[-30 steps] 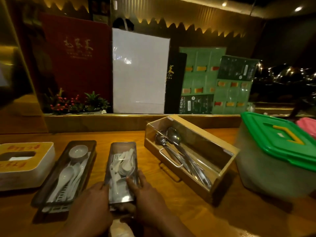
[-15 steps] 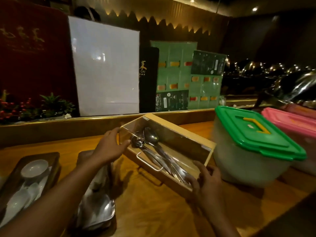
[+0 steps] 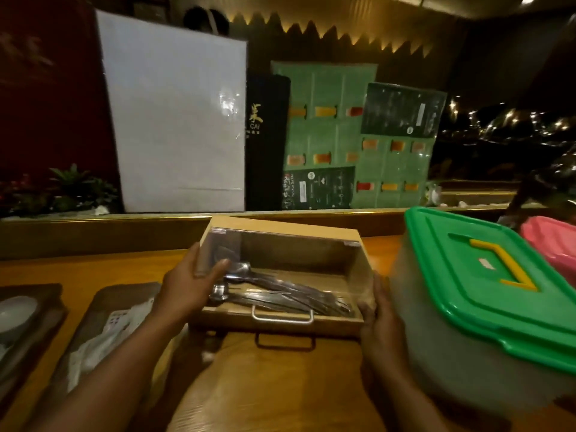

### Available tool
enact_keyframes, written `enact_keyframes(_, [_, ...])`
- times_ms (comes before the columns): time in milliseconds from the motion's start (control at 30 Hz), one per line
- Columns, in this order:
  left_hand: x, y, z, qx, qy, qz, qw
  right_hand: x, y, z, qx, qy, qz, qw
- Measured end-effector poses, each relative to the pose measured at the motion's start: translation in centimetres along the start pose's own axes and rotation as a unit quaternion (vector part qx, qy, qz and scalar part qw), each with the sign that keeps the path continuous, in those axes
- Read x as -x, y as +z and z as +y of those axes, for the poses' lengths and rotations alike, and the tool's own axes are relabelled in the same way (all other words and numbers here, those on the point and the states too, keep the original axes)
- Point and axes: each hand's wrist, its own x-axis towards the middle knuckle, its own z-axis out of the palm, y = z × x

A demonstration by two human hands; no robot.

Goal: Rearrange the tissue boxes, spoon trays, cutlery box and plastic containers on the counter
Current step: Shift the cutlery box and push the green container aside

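The wooden cutlery box (image 3: 307,255) with a clear lid and metal spoons inside stands square to me on the counter (image 3: 280,385). My left hand (image 3: 190,283) grips its left end and my right hand (image 3: 378,319) grips its right front corner. Two dark spoon trays lie to the left: the nearer spoon tray (image 3: 103,332) holds white plastic cutlery, the far-left spoon tray (image 3: 25,319) holds a small white bowl. At the right a translucent plastic container (image 3: 461,363) carries a green lid with a yellow handle, with a pink-lidded container (image 3: 551,241) behind it.
A raised wooden ledge (image 3: 93,232) runs along the back of the counter. On it lean a white board (image 3: 177,113), a black menu (image 3: 266,141) and green menu cards (image 3: 343,132). Red-berried plants (image 3: 59,191) sit at the back left.
Both hands left the spoon tray and took hold of the cutlery box. The box has turned from slanted to square with the counter edge. The view shifted right.
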Motion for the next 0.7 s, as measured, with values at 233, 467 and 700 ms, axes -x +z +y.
enact_keyframes(233, [2.5,2.4,0.0,0.051,-0.058,0.085,0.993,-4.4,1.1,2.8,-0.026,0.06,-0.01,0.998])
enact_keyframes(467, [5.6,2.1,0.0,0.015,-0.072,0.134,0.988,-3.5,-0.5,2.9,-0.029,0.041,-0.049,0.998])
enact_keyframes(700, [10.4,-0.3,0.6,0.044,-0.061,0.151,0.986,0.6,-2.6,2.2,-0.023,0.025,-0.061,0.998])
